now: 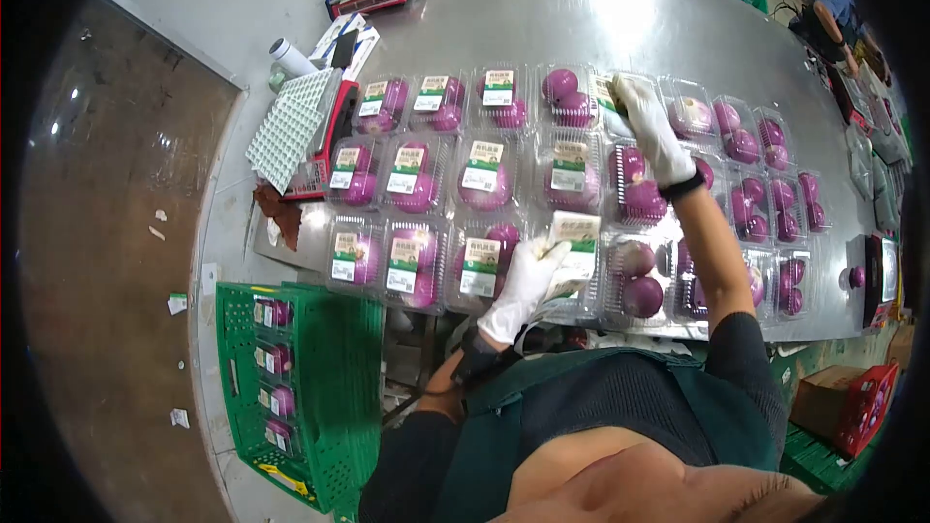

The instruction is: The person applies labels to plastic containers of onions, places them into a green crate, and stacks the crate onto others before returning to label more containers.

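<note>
Rows of clear plastic boxes with purple onions lie on the metal table (465,29). Boxes on the left, such as this labelled box (415,257), carry white and green labels; several on the right, such as this unlabelled box (635,276), have none. My left hand (528,281), in a white glove, is closed on a stack of labels (573,247) above the front row. My right hand (654,126), also gloved, reaches to the back row, its fingers pressed on a label (607,102) at a box there.
A green crate (339,368) with labelled boxes stands at the lower left. Red scales (334,136) with sticker sheets, a white bottle (291,56) and a phone sit at the table's left. Another person (838,15) is at the upper right. A red box (865,407) stands lower right.
</note>
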Demonstrator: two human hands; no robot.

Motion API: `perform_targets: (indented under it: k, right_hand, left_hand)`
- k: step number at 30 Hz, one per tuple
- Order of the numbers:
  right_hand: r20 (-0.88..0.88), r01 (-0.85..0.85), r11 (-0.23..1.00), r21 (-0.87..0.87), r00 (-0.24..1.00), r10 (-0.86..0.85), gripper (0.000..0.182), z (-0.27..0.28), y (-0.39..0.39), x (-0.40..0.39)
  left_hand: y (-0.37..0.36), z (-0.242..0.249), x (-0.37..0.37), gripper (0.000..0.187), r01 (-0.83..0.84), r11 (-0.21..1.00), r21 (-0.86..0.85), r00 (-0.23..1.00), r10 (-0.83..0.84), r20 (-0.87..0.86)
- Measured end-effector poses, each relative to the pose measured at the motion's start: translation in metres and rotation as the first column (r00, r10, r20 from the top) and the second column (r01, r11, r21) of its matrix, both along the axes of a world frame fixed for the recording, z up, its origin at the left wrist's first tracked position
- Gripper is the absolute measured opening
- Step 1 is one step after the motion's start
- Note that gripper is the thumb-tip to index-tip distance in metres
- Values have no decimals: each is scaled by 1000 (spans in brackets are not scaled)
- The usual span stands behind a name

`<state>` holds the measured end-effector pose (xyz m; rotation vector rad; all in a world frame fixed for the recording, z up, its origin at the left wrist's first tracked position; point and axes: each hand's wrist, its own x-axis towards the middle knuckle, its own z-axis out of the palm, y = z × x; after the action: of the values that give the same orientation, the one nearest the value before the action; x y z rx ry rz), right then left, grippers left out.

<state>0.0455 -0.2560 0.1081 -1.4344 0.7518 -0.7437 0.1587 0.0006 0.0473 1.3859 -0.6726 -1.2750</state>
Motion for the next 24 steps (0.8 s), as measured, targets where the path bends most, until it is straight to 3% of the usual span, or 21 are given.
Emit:
perform_targets:
  k: [3,4,6,7,10,11,14,16,17,19,20,22,23,24]
  right_hand:
    - [-509,69,966,-250,839,-191,50,-29,-64,27]
    - [-440,86,978,-190,883,-164,52,-44,-75,41]
    - [-281,104,992,-68,952,-119,55,-74,-96,70]
    - [-400,34,982,-187,910,-108,52,-84,-108,78]
    - [-492,-14,947,-320,857,-154,46,-103,-127,101]
    - [-629,-70,915,-398,746,-217,46,-106,-128,103]
    - [-628,-252,586,-770,461,-627,45,-94,-112,102]
    - [-703,-72,763,-643,452,-550,51,-94,-120,82]
    - [-699,-100,797,-596,554,-452,51,-92,-112,68]
    - [-552,-184,880,-437,828,-101,49,-65,-59,49]
    - [-341,-242,914,-327,932,125,48,-62,-25,44]
    - [-137,-588,778,-219,808,572,46,-25,75,21]
    - [-165,-640,747,-178,768,619,38,-8,121,8]
    - [-192,-686,714,-141,727,660,30,2,155,-4]
  left_hand:
    - [14,-6,20,22,-35,988,-149,972,-1,-234]
    - [17,-2,32,23,24,983,-185,968,-69,-239]
    - [19,21,40,23,-107,984,-143,931,49,-362]
    - [22,18,46,22,-112,986,-121,945,68,-321]
    - [27,11,58,22,-159,983,-90,968,137,-209]
    - [28,11,57,22,-190,977,-102,968,169,-188]
    - [30,6,57,25,-204,967,-152,979,201,-38]
    - [25,21,49,28,-256,940,-228,962,270,33]
    - [24,25,48,33,-210,936,-284,957,256,135]
    - [28,30,41,30,-165,945,-284,917,253,309]
    - [31,33,37,26,-147,948,-281,914,239,329]
    - [39,39,18,18,-174,932,-318,893,285,349]
    - [44,39,6,12,-199,905,-376,863,343,369]
    - [47,39,-9,9,-276,867,-414,893,390,223]
